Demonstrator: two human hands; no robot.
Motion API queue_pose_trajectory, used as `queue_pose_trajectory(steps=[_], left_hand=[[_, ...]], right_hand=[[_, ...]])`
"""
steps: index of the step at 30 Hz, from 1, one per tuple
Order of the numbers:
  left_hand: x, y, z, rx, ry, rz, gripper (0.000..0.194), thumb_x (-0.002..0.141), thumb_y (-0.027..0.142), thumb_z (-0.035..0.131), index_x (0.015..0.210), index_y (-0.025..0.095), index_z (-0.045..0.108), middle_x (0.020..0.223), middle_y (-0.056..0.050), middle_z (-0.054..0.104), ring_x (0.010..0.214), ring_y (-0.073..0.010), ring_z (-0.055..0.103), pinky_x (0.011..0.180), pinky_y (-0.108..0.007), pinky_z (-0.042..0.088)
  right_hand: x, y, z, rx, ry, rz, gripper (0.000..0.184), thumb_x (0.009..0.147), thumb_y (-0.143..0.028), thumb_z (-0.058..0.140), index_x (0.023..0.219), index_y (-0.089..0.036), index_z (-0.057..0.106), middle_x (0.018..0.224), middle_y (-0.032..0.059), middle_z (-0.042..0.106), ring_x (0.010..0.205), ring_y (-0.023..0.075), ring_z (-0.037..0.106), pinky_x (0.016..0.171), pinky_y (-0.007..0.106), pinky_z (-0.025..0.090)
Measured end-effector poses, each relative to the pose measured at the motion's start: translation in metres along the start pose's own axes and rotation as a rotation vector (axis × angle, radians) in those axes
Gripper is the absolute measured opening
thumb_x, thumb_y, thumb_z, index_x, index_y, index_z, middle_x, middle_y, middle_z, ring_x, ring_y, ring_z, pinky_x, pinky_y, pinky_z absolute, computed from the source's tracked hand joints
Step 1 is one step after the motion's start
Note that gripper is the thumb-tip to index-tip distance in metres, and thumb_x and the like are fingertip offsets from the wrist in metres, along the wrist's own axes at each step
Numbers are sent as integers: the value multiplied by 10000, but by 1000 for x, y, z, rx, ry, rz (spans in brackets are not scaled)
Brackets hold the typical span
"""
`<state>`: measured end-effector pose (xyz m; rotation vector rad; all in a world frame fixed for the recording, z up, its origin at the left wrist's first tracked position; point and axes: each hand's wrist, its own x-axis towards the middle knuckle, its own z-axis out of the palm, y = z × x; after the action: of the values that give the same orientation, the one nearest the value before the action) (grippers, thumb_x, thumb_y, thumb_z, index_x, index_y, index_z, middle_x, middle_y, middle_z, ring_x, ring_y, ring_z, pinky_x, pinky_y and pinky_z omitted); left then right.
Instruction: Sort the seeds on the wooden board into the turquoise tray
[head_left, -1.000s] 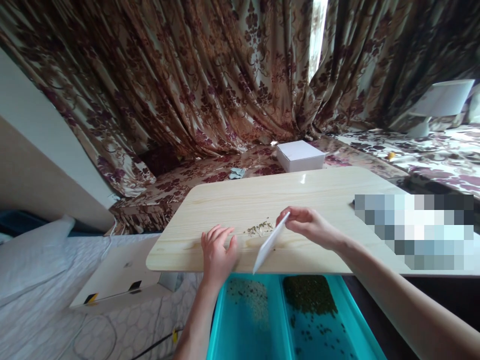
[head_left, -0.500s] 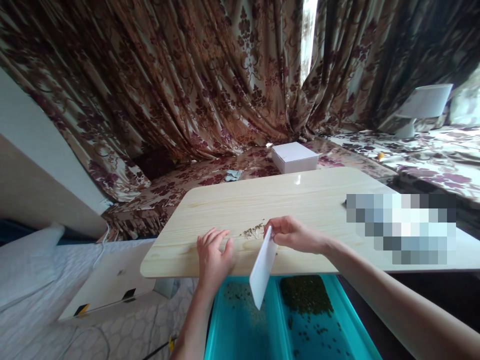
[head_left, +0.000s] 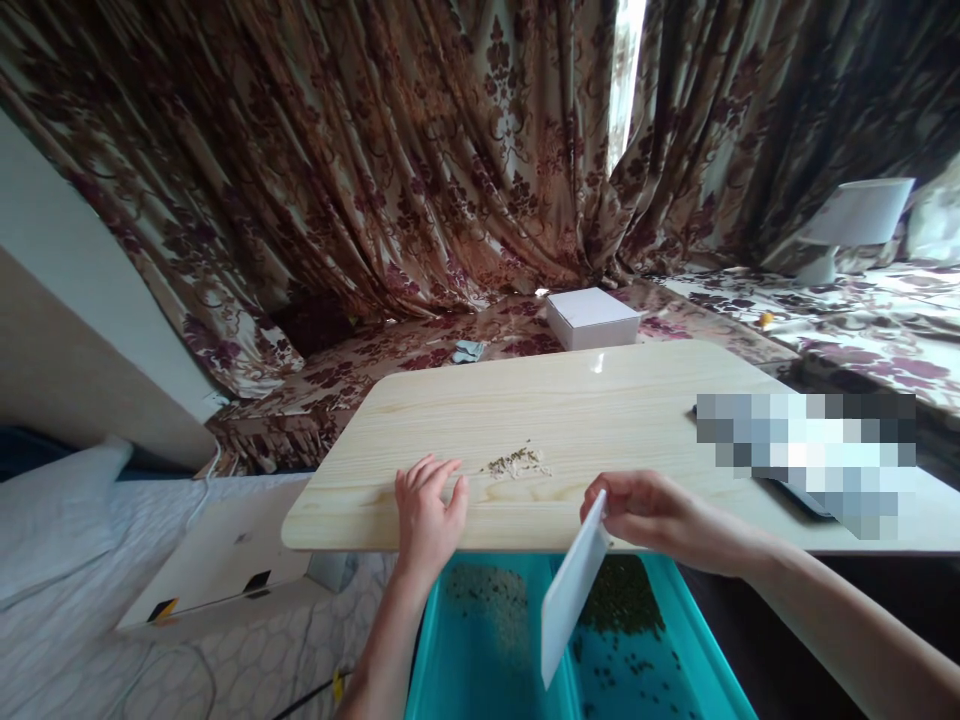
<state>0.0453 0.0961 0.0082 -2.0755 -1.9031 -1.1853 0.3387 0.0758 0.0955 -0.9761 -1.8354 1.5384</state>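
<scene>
My right hand (head_left: 649,510) is closed on the upper end of a stiff white card (head_left: 574,590), which slants down over the teal two-compartment tray (head_left: 420,655). My left hand (head_left: 430,510) rests on the near part of the wooden table (head_left: 630,400), its fingers apart and holding nothing. Between and beyond the hands lies a small mixed pile of green and pale grains (head_left: 517,461). Pale grains with some dark ones (head_left: 487,600) lie in the tray's left compartment. Dark green grains (head_left: 622,595) fill the far end of the right compartment, partly behind the card.
A blurred-out object (head_left: 802,450) lies on the table's right side. Past the far edge, a white box (head_left: 592,318) and a small grey-blue cloth (head_left: 469,351) sit on a flowered cover. A large pale box (head_left: 217,560) lies at the left, below table height.
My right hand has moved right and towards me with the card, away from the grain pile and to the tray's divider. My left hand has stayed nearly in place.
</scene>
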Motion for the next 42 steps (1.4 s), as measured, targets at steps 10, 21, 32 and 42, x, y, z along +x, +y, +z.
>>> queue_pose_trajectory(steps=[10, 21, 32, 42], left_hand=[[1, 2, 1, -7, 16, -15, 238, 924, 257, 562, 1039, 229, 768, 1128, -99, 782, 1217, -332, 626, 1155, -589, 303], [0, 2, -1, -27, 12, -10, 226, 927, 269, 573, 1035, 228, 766, 1128, -99, 779, 1227, -330, 618, 1162, -593, 298], [0, 2, -1, -30, 15, -10, 223, 918, 267, 581, 1027, 224, 770, 1122, -105, 777, 1220, -332, 622, 1155, -596, 309], [0, 1, -1, -34, -1, -12, 230, 920, 275, 578, 1044, 233, 766, 1120, -96, 779, 1230, -328, 614, 1160, -590, 301]], right_hand=[[11, 10, -39, -93, 642, -124, 573, 588, -775, 789, 816, -251, 737, 798, 61, 773, 813, 265, 719, 769, 388, 599], [35, 27, -47, -163, 676, -164, 510, 592, -752, 791, 715, -268, 685, 762, 63, 765, 802, 276, 730, 745, 391, 607], [34, 33, -51, -232, 654, -178, 473, 675, -715, 742, 744, -252, 675, 735, 50, 739, 801, 266, 723, 750, 392, 600], [31, 24, -50, -269, 618, -187, 461, 706, -701, 730, 764, -249, 659, 768, 62, 754, 800, 262, 728, 728, 357, 594]])
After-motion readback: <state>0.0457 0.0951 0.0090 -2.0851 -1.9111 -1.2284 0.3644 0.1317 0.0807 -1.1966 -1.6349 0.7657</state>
